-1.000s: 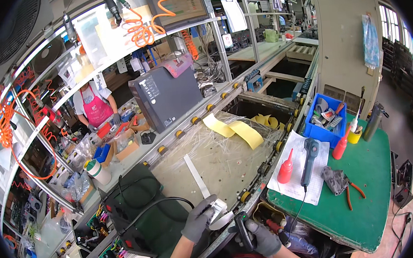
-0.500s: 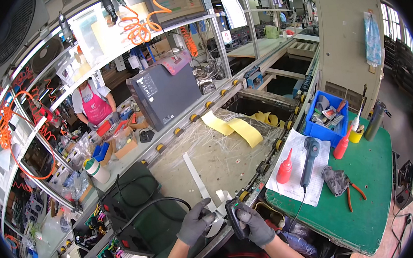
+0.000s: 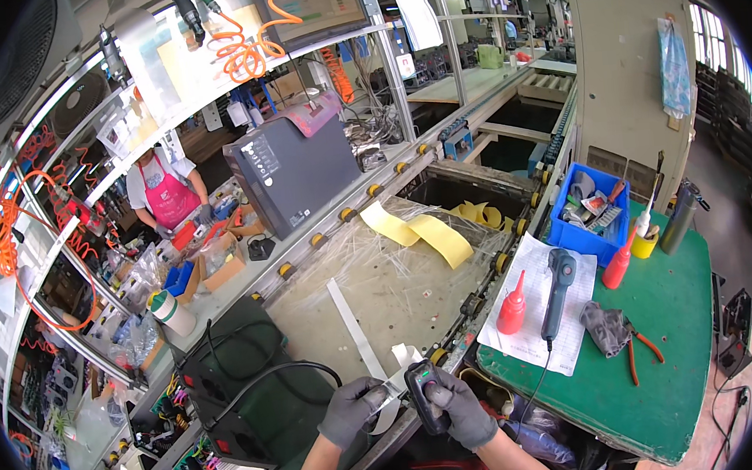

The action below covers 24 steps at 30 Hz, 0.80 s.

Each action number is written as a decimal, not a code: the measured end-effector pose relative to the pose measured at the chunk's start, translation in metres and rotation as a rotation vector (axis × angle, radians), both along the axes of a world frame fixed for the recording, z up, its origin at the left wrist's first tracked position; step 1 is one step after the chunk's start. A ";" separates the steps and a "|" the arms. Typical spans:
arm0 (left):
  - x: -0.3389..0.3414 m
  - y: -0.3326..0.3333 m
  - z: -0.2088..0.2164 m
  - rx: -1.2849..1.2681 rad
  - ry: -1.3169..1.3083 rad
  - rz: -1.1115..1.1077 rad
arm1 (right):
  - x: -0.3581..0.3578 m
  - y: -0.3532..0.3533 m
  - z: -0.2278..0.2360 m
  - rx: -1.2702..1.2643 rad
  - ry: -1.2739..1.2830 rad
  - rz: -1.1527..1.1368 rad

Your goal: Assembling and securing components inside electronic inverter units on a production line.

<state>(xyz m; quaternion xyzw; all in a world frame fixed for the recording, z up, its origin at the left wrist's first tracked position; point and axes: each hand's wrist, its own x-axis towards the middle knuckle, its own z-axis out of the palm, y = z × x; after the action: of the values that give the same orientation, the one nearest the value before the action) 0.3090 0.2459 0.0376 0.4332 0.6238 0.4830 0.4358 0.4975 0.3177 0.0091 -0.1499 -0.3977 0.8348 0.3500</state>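
My left hand (image 3: 353,412), in a grey glove, pinches a white paper-like strip (image 3: 354,325) whose far length lies on the worn board and whose near end curls below the fingers. My right hand (image 3: 463,414), also gloved, grips a black handheld device (image 3: 426,396) with a small green light, held upright beside the strip. Thumb and fingers wrap round the device; part of it is hidden. Another short white piece (image 3: 406,354) curls up just behind the device.
A curled yellow strip (image 3: 417,233) lies farther off on the board (image 3: 307,315). To the left, black computer cases (image 3: 239,405) show coloured wires. On the green table (image 3: 528,373) are a grey handheld scanner (image 3: 560,296), red bottles (image 3: 512,311), pliers (image 3: 638,356) and a blue bin (image 3: 591,249).
My left hand has closed more tightly on the white strip, its fingers drawn together. The right hand keeps hold of the black device. The whole view has shifted slightly.
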 end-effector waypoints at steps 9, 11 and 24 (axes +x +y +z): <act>0.003 -0.006 0.001 -0.007 -0.046 -0.007 | 0.003 -0.006 -0.004 -0.035 0.040 -0.003; 0.003 -0.007 0.000 0.005 -0.024 -0.014 | 0.005 -0.006 -0.006 -0.033 0.052 -0.003; -0.010 0.005 -0.012 0.121 0.242 0.163 | 0.019 -0.019 0.024 -0.308 -0.160 0.022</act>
<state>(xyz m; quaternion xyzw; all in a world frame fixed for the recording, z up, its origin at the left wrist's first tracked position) 0.2989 0.2510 0.0252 0.4617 0.6744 0.4978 0.2901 0.5165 0.2985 0.0332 -0.2633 -0.2934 0.8751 0.2808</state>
